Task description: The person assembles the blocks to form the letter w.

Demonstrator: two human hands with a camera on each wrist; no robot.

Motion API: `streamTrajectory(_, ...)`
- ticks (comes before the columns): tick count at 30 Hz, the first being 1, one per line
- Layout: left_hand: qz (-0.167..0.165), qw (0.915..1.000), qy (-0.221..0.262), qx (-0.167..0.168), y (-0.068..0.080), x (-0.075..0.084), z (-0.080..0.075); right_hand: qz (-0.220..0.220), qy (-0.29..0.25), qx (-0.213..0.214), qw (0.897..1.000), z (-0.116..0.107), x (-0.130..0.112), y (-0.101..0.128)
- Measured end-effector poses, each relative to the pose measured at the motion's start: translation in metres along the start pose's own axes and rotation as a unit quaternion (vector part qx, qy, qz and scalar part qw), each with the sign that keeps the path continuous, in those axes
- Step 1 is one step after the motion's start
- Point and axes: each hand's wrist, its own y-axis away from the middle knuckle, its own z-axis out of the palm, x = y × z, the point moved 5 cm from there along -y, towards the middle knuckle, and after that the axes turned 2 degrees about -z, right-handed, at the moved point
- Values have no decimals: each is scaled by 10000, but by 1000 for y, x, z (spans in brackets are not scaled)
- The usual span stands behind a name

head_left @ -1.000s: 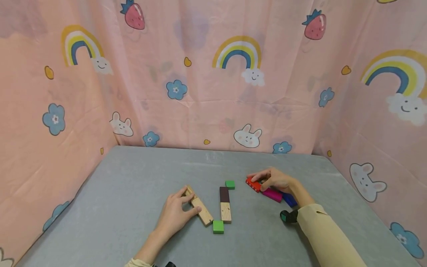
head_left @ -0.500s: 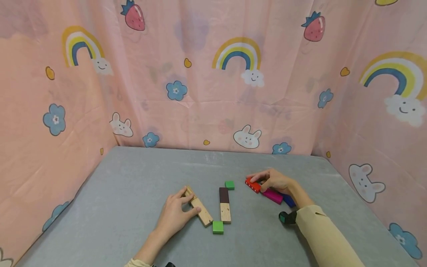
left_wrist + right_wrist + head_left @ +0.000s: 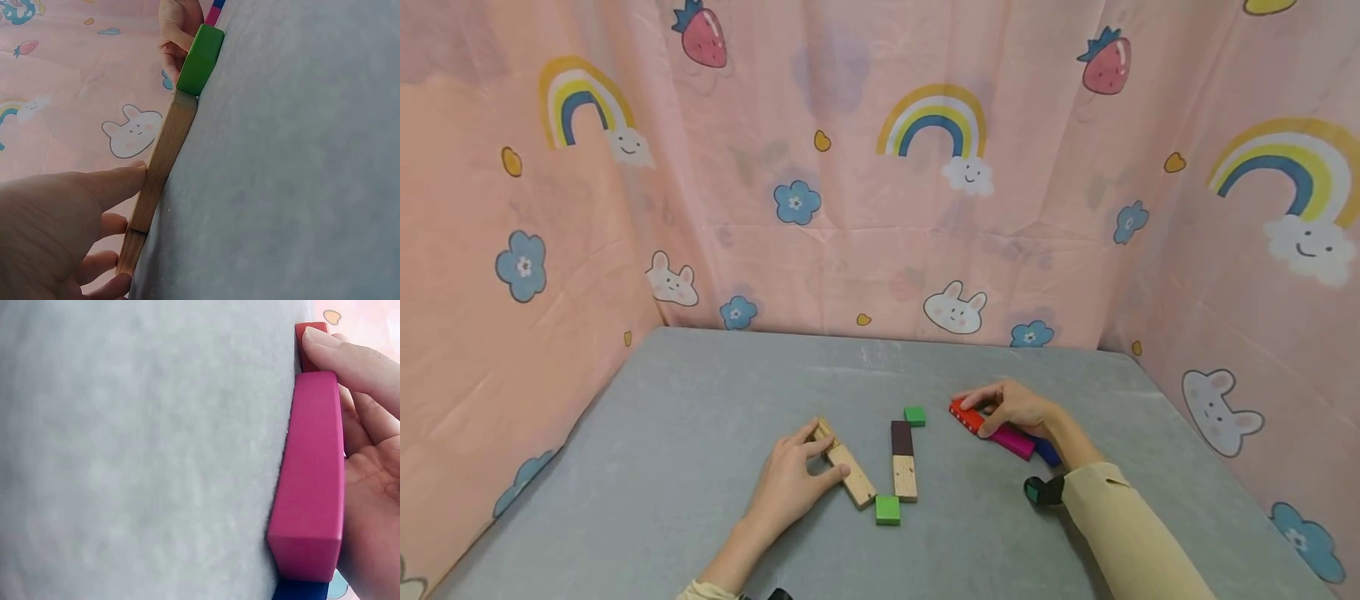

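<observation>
In the head view, my left hand (image 3: 788,475) holds two plain wooden blocks laid end to end, a longer one (image 3: 852,477) and a shorter one (image 3: 131,250) at the far end. Its thumb lies on the longer block and its fingers reach the shorter one. My right hand (image 3: 1018,407) grips a red block with white dots (image 3: 966,417), thumb on its near end. Behind the red block runs a magenta block (image 3: 309,462) under the palm, then a blue block (image 3: 1047,451), partly hidden by the wrist.
Between the hands, a dark brown block (image 3: 902,438) and a wooden block (image 3: 905,478) form a line. One green block (image 3: 887,510) sits at the near corner, another green block (image 3: 914,416) by the brown one's far end. Pink patterned cloth (image 3: 850,250) surrounds the grey table (image 3: 715,392).
My right thumb has shifted slightly nearer, towards the joint between the red and magenta blocks. The left hand and the other blocks stay in place; the head view has drifted a little.
</observation>
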Motion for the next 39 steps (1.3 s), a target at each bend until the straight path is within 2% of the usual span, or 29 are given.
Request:
streamTrajectory(26, -66, 9999, 26, -82, -1, -1, 1, -3, -157, 34, 9999, 2, 0, 2)
streamTrajectory(33, -80, 9999, 28, -69, -1, 0, 0, -65, -60, 86, 9999, 0, 1, 1)
streamTrajectory(39, -100, 9999, -37, -118, -1, 1, 0, -75, -68, -5, 9999, 1, 0, 3)
